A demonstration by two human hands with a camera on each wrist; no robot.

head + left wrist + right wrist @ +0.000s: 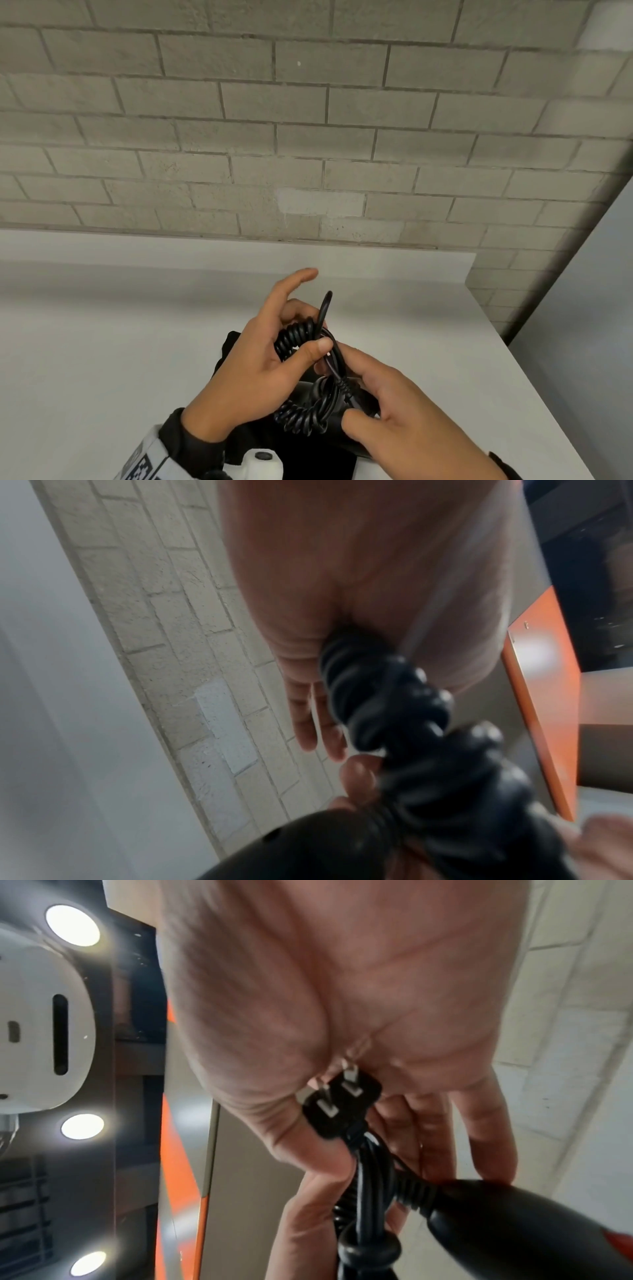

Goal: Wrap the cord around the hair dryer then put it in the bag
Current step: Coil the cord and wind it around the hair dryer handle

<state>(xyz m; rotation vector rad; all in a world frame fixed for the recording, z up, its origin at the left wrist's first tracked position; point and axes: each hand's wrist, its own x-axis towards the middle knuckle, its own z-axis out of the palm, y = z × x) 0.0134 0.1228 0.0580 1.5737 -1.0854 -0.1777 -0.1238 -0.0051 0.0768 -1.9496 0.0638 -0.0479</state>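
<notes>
The left hand (253, 373) holds the coiled cord (294, 335), thumb pressed over it, index finger pointing away. A loop of cord rises above this grip. Just below, the right hand (404, 421) holds the dryer (308, 390) with more coils wound round it. Under both lies the black bag (308, 459) on the white counter (102, 342).
</notes>
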